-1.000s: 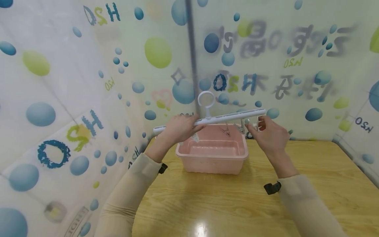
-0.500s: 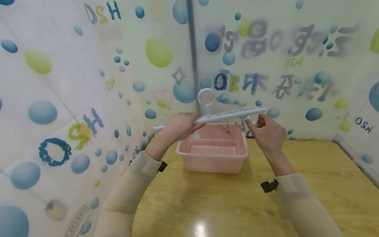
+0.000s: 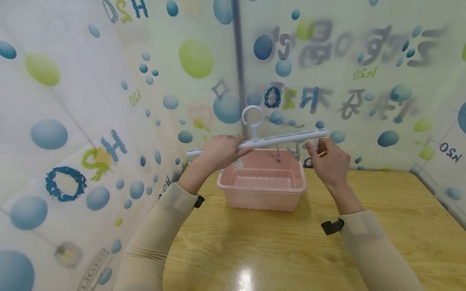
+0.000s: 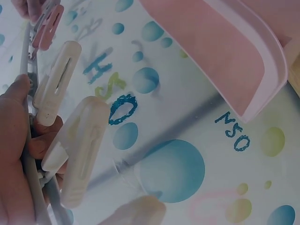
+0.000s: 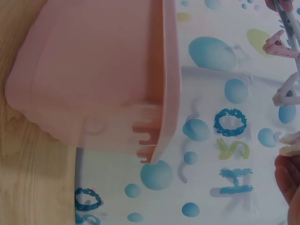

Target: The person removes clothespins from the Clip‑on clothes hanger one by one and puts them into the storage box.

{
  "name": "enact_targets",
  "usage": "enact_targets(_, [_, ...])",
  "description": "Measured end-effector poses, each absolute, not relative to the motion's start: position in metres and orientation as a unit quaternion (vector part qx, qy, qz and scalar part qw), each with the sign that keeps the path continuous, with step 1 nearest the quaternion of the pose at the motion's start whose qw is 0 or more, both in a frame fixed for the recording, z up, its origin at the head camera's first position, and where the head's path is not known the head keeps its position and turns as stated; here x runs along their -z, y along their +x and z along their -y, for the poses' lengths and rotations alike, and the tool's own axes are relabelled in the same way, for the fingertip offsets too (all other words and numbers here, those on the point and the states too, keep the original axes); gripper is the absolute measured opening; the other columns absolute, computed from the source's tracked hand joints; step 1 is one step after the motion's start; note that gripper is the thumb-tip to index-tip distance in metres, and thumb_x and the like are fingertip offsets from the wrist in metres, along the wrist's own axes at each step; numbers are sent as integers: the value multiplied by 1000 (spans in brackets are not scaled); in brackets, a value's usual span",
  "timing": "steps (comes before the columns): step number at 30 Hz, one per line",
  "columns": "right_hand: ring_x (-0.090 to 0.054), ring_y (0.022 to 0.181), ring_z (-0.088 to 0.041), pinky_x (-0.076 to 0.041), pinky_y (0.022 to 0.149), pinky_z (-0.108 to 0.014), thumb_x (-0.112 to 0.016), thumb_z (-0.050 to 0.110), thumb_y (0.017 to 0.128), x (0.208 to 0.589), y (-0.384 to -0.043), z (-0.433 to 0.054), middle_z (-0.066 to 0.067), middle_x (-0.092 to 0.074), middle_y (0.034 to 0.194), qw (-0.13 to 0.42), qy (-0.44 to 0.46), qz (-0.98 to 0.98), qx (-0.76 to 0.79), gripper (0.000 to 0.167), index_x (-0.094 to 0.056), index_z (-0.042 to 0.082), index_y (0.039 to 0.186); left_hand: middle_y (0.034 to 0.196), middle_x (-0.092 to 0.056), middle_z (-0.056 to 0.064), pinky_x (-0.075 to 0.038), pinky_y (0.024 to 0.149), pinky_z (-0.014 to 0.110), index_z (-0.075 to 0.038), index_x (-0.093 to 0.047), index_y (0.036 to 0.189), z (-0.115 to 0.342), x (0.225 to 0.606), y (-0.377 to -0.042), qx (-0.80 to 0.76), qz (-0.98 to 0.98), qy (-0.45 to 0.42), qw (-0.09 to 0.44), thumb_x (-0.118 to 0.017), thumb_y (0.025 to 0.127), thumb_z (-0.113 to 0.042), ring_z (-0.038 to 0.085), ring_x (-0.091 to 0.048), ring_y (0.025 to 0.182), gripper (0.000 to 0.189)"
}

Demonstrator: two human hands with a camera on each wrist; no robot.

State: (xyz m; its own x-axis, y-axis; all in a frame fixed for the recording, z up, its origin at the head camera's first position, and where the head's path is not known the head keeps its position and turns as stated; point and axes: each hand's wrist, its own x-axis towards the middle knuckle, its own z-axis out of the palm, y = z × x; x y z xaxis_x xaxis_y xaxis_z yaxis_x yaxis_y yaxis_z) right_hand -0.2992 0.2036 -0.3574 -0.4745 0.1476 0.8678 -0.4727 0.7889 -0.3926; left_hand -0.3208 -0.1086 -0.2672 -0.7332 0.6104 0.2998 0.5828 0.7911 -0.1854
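A pale hanger (image 3: pixel 287 139) with a ring hook and a row of clips is held slanted over the pink basin (image 3: pixel 262 200), its right end higher. My left hand (image 3: pixel 220 152) grips the bar just left of the hook. At the bar's right end, my right hand (image 3: pixel 331 161) pinches a white clip (image 5: pixel 290 143) between thumb and fingers. Further along the bar hang a pink clip (image 4: pixel 50 29) and a white clip (image 4: pixel 58 84). Another white clip (image 4: pixel 84 154) hangs close by my left fingers. Nothing hangs from the clips that show.
The basin stands on a wooden table (image 3: pixel 284 246), near the back. A patterned curtain (image 3: pixel 196 97) with blue and green dots rises behind and along the left side. Dark straps show at both wrists.
The right thumb has moved in closer to the fingers at the end clip. The left hand keeps its grip on the bar, and the hanger stays almost in place.
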Motion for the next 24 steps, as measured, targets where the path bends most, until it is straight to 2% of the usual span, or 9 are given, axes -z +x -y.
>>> enact_targets(1, [-65, 57, -28, -47, 56, -34, -74, 21, 90, 357, -300, -204, -19, -69, 70, 499, 105, 797, -323, 25, -65, -2, 89, 70, -55, 0, -44, 56, 35, -16, -54, 92, 109, 267, -321, -41, 929, -323, 178, -43, 101, -59, 18, -54, 61, 45])
enact_targets(4, [-61, 61, -2, -43, 61, -17, -72, 21, 92, 357, -300, -207, -18, -69, 72, 472, 108, 790, -376, 22, -68, -1, 93, 69, -55, 0, -44, 55, 34, -16, -54, 91, 111, 267, -320, -46, 922, -333, 191, -43, 102, -59, 18, -54, 59, 46])
enact_targets(6, [-55, 65, 12, -39, 64, -9, -71, 21, 93, 357, -300, -210, -1, -70, 72, 449, 106, 783, -417, 21, -70, 0, 95, 68, -54, -1, -43, 54, 34, -16, -54, 90, 111, 267, -320, -47, 918, -340, 199, -43, 102, -58, 17, -53, 58, 45])
enact_targets(8, [-51, 68, 18, -39, 66, -6, -70, 20, 94, 358, -301, -212, 14, -68, 73, 427, 106, 775, -454, 20, -72, 0, 98, 67, -54, -1, -43, 53, 33, -15, -54, 89, 112, 267, -320, -47, 914, -346, 207, -44, 102, -58, 17, -53, 57, 46])
enact_targets(11, [-53, 65, 10, -40, 63, -10, -69, 16, 95, 360, -304, -217, 33, -58, 74, 399, 109, 764, -495, 18, -73, -1, 99, 65, -52, -1, -41, 52, 32, -15, -54, 88, 112, 267, -319, -43, 912, -350, 211, -45, 101, -58, 16, -52, 56, 46])
enact_targets(14, [-51, 62, 2, -38, 57, -15, -66, 12, 97, 362, -307, -222, 29, -62, 76, 370, 127, 754, -528, 17, -72, -3, 102, 64, -51, -2, -40, 52, 31, -16, -55, 88, 112, 266, -318, -38, 912, -351, 207, -45, 101, -58, 16, -51, 56, 46])
enact_targets(16, [-52, 63, -3, -39, 57, -17, -63, 10, 98, 362, -308, -226, 25, -65, 78, 350, 147, 743, -551, 17, -71, -4, 104, 64, -51, -2, -39, 52, 30, -16, -55, 88, 112, 265, -317, -38, 913, -351, 205, -45, 101, -58, 16, -51, 55, 46])
enact_targets(24, [-64, 79, -4, -47, 76, -16, -58, 13, 101, 358, -305, -237, 17, -71, 79, 279, 194, 714, -612, 18, -74, 5, 105, 64, -51, -2, -39, 52, 30, -15, -55, 88, 113, 262, -314, -39, 912, -356, 199, -45, 101, -58, 15, -51, 55, 46])
